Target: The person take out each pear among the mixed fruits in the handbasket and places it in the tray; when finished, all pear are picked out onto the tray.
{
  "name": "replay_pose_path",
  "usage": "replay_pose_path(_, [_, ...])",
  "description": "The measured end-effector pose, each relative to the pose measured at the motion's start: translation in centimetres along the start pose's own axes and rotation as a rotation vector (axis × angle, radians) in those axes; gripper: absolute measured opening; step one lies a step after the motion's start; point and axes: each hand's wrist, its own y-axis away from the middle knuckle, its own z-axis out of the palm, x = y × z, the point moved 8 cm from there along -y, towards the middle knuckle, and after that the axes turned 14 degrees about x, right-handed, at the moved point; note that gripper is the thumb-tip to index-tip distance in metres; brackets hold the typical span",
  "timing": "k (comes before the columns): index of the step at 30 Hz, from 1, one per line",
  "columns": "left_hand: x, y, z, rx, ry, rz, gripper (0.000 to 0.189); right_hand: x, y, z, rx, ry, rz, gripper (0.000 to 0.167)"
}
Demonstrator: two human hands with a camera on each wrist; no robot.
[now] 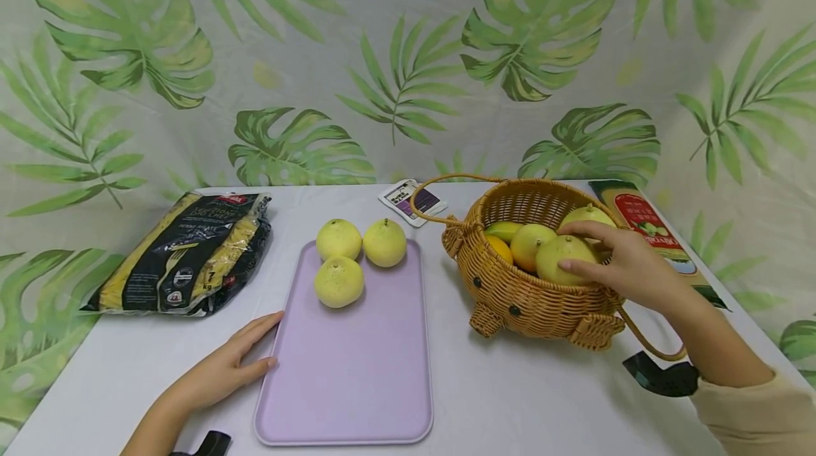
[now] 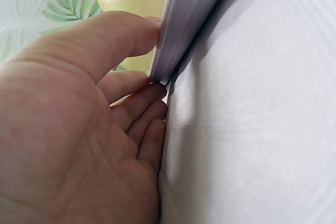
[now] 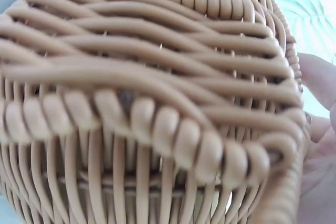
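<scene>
My right hand [image 1: 621, 261] reaches into a pig-shaped wicker basket [image 1: 523, 307], thumb and fingers around a yellow-green pear [image 1: 561, 259] near the rim. In the right wrist view, basket weave fills most of the picture and hides the pear; part of the right hand [image 3: 320, 145] shows at the right edge. A lilac tray [image 1: 347, 378] bears three round pears [image 1: 339, 281] grouped at its far end. My left hand [image 1: 219, 371] lies at the tray's left side, with thumb and fingertips touching its edge. The left wrist view shows the thumb on the tray rim [image 2: 181, 19].
Also in the basket are another pear [image 1: 588, 214], an orange [image 1: 500, 249] and a green fruit [image 1: 503, 230]. A black-and-yellow pasta bag [image 1: 181, 258] lies at the left. Behind are a small white-and-purple packet [image 1: 411, 201] and, at the right, a red-and-green package [image 1: 656, 229].
</scene>
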Motion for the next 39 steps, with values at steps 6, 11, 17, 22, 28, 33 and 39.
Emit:
replay_pose_path(6, [0.0,0.0,0.0,0.001,0.003,0.002,0.063,-0.4,0.0,-0.8,0.131,-0.085,0.052,0.043])
replay_pose_path(11, [0.0,0.0,0.0,0.002,0.001,0.003,0.063,-1.8,0.1,-1.8,0.271,-0.186,0.006,0.046])
replay_pose_path(17, [0.1,-0.1,0.0,0.003,-0.001,0.001,0.063,-4.9,0.4,-2.5,0.369,-0.395,-0.068,0.052])
replay_pose_path(22, [0.1,-0.1,0.0,0.004,-0.005,0.004,0.063,-8.5,0.6,-1.5,0.373,-0.589,-0.171,0.054])
replay_pose_path(28, [0.1,0.0,0.0,0.000,-0.002,-0.003,0.063,-11.9,0.0,2.0,0.306,-0.652,-0.192,0.052])
replay_pose_path(33, [0.0,0.0,0.1,-0.004,0.000,-0.003,0.063,-13.3,-0.5,6.7,0.273,-0.618,-0.198,0.048])
replay_pose_path(39, [-0.1,-0.1,0.0,-0.005,0.001,-0.006,0.063,-13.2,-1.1,12.9,0.225,-0.584,-0.167,0.045])
